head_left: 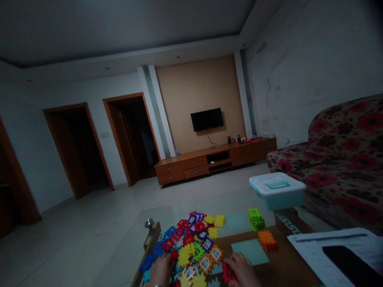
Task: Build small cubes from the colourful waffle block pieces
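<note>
A heap of colourful interlocking plastic tiles [191, 239] lies on a low glass-topped table [269, 271] at the bottom of the view. My left hand [160, 271] rests on the heap's left edge, over blue and red tiles. My right hand [241, 269] lies at the heap's right edge with its fingers on a red tile [228, 275]. Whether either hand grips a tile is hidden by the frame's bottom edge. A stack of green tiles [256, 219] and a stack of orange tiles [267, 240] stand apart to the right.
A light-blue lidded box [277, 191] sits at the table's far right corner. White papers [329, 251] with a dark phone [350, 259] lie at right. A floral sofa [341, 159] stands at right, a TV cabinet [215, 159] and two doorways beyond.
</note>
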Action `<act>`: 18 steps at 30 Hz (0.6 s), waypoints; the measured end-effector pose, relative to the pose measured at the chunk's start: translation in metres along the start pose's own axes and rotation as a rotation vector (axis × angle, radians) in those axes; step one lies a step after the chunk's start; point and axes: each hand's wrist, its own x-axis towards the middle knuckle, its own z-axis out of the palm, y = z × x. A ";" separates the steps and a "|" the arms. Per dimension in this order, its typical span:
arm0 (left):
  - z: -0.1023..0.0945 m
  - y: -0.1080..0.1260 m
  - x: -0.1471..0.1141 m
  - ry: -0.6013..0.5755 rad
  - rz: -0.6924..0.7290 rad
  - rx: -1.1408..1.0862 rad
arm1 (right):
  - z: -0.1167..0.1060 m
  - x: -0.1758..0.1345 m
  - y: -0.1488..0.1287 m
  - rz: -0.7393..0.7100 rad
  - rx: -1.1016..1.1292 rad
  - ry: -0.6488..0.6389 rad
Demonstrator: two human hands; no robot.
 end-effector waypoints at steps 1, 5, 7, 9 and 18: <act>-0.003 0.001 -0.001 -0.047 0.035 0.071 | 0.003 -0.001 0.001 0.036 -0.016 0.021; -0.022 0.010 -0.004 -0.114 0.080 0.122 | 0.010 -0.009 0.005 0.107 0.006 0.097; -0.035 0.016 -0.006 -0.095 0.035 0.045 | 0.008 -0.014 0.006 0.118 0.086 0.128; -0.048 0.023 -0.007 -0.066 -0.050 -0.095 | 0.001 -0.020 0.003 0.101 0.229 0.180; -0.069 0.038 -0.055 -0.278 -0.143 -0.520 | -0.007 -0.048 -0.062 0.002 0.609 0.006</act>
